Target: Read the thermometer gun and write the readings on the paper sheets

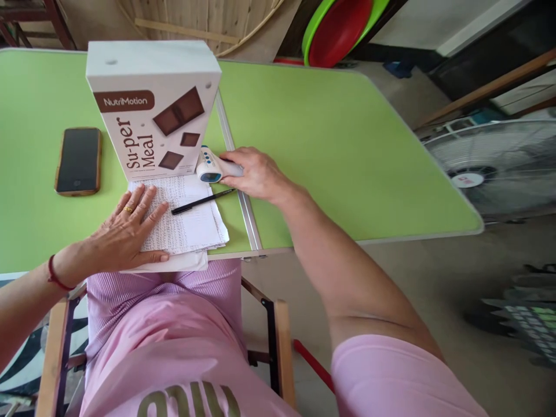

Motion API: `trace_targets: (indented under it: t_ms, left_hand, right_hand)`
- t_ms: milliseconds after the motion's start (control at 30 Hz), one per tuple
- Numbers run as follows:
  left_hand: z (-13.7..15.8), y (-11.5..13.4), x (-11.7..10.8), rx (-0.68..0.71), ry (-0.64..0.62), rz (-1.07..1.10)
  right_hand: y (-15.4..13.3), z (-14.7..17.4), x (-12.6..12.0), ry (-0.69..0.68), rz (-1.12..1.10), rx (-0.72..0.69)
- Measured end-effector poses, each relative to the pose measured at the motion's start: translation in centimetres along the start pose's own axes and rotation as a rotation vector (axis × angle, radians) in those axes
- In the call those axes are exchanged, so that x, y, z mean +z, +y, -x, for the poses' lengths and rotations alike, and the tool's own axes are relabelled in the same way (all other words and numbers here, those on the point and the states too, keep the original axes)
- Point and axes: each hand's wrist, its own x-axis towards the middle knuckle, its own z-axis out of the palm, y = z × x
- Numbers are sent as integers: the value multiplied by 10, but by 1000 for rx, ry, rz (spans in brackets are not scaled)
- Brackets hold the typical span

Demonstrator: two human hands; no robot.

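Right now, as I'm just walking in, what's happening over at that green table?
Someone is sitting at the green table, with their left hand spread flat on a stack of written papers. Their right hand grips a white device, apparently a handheld thermometer, close beside an upright NutriMotion box. A black pen lies across the papers, one end reaching past their edge. A phone lies left of the box.
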Motion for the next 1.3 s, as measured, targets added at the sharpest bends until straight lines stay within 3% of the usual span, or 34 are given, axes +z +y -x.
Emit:
trace_targets:
  t_ms: [233,367,500,633,733,833,1000,1067,1133,1200,1300]
  left_hand:
    - [1,1,6,-6,62,19]
    - [2,4,6,4,87,0]
    - [-3,1,-16,39,160,41]
    - [-19,2,-45,-104,340,143]
    - [-28,13,-45,75,314,67]
    - [-32,28,-27,211,259,-91]
    - [-33,37,6,325,123,38]
    - [-35,38,12,302,91,84]
    - [-37,40,15,260,81,109]
    - [-37,42,15,244,77,138]
    - [-35,43,15,247,84,167]
  right_hand:
    - [0,2,4,49,-57,5]
    - [-10,11,-3,143,20,-47]
    - [-31,29,-8,113,98,-195]
    - [-46,42,-3,8,195,-294]
    - [-43,45,-4,-5,198,-278]
    - [-34,46,-12,106,75,-221]
    - [-46,42,-22,463,-394,-3]
    - [-62,36,-19,418,-607,17]
    - [-79,30,-12,282,-747,38]
    - [-92,26,-3,180,-801,92]
    - [-101,27,11,171,-786,158]
